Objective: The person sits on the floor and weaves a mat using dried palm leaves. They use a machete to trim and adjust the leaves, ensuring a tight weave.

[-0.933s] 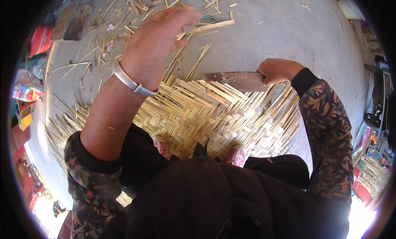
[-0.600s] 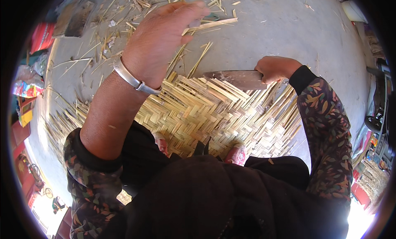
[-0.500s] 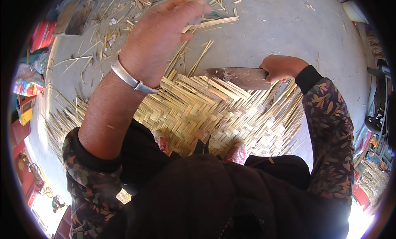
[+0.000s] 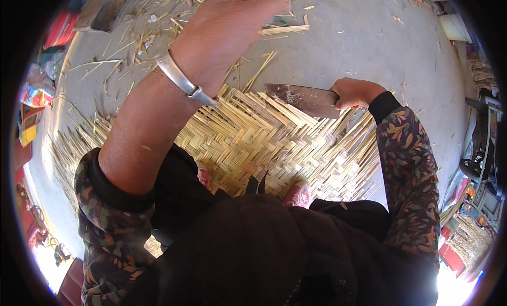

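Note:
My left hand [image 4: 224, 34] is raised over the far side of the mat, a silver bangle on its wrist. Its fingers reach out to the right, slightly blurred and partly cut off by the top edge; I see nothing held in it. My right hand [image 4: 358, 92] is wrapped round the end of a cleaver [image 4: 301, 99] with a broad, dark, worn blade. That blade lies level along the mat's far edge, over the loose strip ends. The woven mat [image 4: 237, 142] of pale split strips, in a zigzag weave, spreads on the floor before me.
Loose strips and scraps [image 4: 142, 42] litter the grey floor [image 4: 359, 42] at the far left. A dark wooden board [image 4: 103, 10] and a red bag [image 4: 60, 29] lie beyond them. A pale bucket [image 4: 455, 27] stands at the far right. My red shoe [image 4: 297, 194] rests on the mat.
My left hand has moved further up and to the right. The cleaver in my right hand has tilted a little, its hand end now lower; the whole view has shifted slightly.

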### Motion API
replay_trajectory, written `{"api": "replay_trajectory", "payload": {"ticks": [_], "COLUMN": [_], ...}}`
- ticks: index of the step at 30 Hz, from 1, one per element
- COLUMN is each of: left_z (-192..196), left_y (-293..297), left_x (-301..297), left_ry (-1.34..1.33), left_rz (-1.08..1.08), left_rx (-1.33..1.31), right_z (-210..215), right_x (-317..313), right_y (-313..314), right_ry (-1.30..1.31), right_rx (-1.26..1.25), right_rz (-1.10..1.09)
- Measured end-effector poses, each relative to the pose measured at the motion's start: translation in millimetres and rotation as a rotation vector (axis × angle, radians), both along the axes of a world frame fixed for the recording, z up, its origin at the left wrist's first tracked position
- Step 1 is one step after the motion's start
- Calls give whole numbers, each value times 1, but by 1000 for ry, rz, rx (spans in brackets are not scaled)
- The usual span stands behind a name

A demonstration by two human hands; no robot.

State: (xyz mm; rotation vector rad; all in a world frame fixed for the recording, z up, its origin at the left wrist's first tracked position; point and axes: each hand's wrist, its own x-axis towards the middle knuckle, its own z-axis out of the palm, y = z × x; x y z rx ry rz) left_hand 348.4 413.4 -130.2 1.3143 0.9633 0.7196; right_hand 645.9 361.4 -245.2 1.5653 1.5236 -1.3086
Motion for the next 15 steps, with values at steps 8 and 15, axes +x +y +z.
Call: {"api": "replay_trajectory", "payload": {"ticks": [8,15], "left_z": [17,21], "left_y": [-6,-13], "left_x": [8,-4], "left_ry": [-108,-80], "left_rz": [15,-59], "left_rx": [-253,-116], "right_z": [8,-17], "right_x": [-20,-17], "right_y": [-1,-7], "right_ry": [33,161], "right_rx": [85,102], "right_rz": [75,-83]}}
